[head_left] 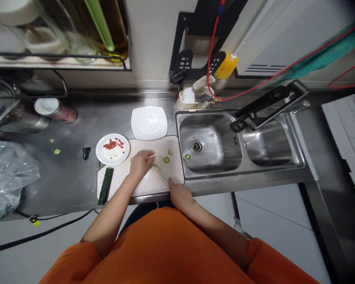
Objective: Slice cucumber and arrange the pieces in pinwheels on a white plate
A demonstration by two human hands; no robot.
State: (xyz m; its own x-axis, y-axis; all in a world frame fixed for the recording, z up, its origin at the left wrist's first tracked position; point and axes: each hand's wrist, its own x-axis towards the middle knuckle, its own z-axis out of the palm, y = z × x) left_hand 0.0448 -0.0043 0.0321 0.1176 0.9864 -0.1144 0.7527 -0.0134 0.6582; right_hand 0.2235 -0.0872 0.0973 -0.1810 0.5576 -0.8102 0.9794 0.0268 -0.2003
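On the white cutting board (142,187), my left hand (140,163) is closed with curled fingers over pale pieces of cucumber, mostly hidden beneath it. My right hand (180,194) grips the handle of a knife (162,172), its blade blurred and angled toward my left fingertips. Loose cucumber slices (166,159) lie on the board to the right of my left hand. A length of dark green cucumber (105,186) rests at the board's left end. Beside it, a round white plate (98,154) holds red bits and something pale, overlapping the board's corner.
A square white plate (149,122) stands behind the board. To the right is a double sink (210,157) with a black tap (254,114); cucumber slices lie on its left edge. A cucumber end (86,153), a lidded jar (56,109) and a plastic bag (8,177) are at left.
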